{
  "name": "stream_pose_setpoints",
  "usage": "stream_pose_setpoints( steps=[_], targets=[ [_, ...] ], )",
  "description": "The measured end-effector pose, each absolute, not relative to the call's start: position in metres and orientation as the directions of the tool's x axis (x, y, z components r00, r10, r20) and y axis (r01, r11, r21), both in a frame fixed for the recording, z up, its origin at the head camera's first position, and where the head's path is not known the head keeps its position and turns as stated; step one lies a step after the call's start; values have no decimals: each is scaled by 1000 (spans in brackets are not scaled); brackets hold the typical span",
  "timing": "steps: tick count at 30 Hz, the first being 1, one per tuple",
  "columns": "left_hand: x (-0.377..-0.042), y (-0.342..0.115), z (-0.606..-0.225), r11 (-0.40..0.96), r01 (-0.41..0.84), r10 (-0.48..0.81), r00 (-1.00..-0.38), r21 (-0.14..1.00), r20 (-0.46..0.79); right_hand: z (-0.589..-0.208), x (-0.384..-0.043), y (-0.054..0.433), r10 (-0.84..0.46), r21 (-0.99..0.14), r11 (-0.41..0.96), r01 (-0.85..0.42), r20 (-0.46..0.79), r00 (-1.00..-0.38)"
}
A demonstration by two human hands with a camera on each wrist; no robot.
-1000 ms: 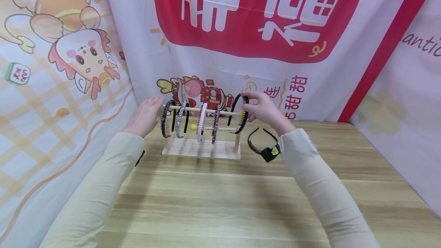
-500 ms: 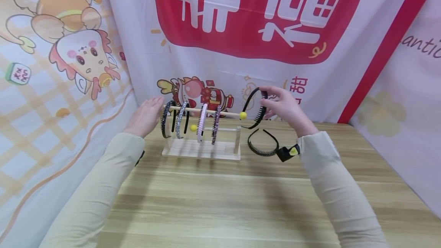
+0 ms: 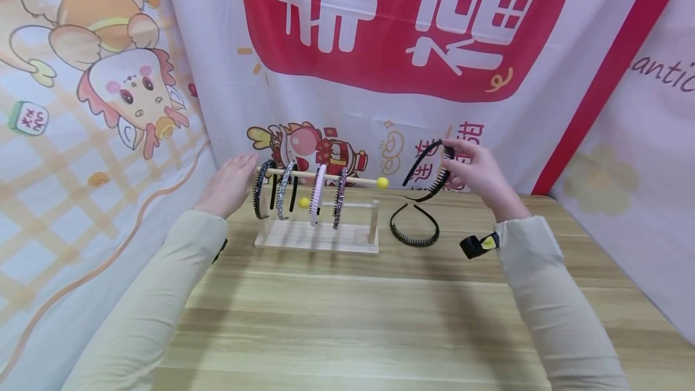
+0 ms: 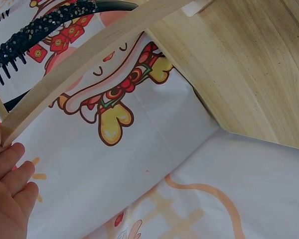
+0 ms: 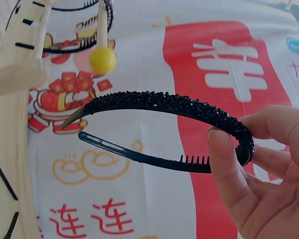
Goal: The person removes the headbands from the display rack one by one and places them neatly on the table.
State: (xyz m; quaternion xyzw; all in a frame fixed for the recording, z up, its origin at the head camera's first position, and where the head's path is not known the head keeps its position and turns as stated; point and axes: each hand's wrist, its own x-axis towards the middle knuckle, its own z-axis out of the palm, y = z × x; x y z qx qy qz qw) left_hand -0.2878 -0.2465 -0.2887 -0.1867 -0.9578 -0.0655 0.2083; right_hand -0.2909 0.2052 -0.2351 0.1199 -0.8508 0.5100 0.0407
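My right hand [image 3: 480, 174] pinches a black headband with sparkling beads and comb teeth [image 5: 164, 103] between thumb and fingers. It hangs in the air right of the wooden headband stand [image 3: 315, 240]. My left hand [image 3: 228, 184] rests its fingers against the top of the stand's left post [image 4: 72, 74]. On the upper rod hang several headbands: a dark glittery one [image 3: 257, 192], a silver one [image 3: 282, 192], a pale pink one [image 3: 317, 198] and a purple glittery one [image 3: 339, 198].
Another black toothed headband [image 3: 415, 241] lies on the wooden table [image 3: 336, 318], right of the stand. A yellow ball [image 3: 382, 183] caps the upper rod's right end; a second yellow ball [image 3: 304, 203] caps the lower rod. Printed cloth walls [image 3: 217, 77] enclose the table's back and sides.
My right hand has drawn the black headband off the right end of the upper rod and moved it further right. My left hand has stayed at the stand's left post.
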Motion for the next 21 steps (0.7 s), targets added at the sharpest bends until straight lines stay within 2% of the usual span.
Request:
stream_pose_setpoints(
  steps=[10,21],
  targets=[
    [-287,-247,-288,923,382,330,-843,41,425,-246,-292,228,-150,-895,384,-229,185,-971],
    [-287,-247,-288,927,373,327,-853,37,406,-271,-301,254,-114,-907,389,-159,123,-986]
  ],
)
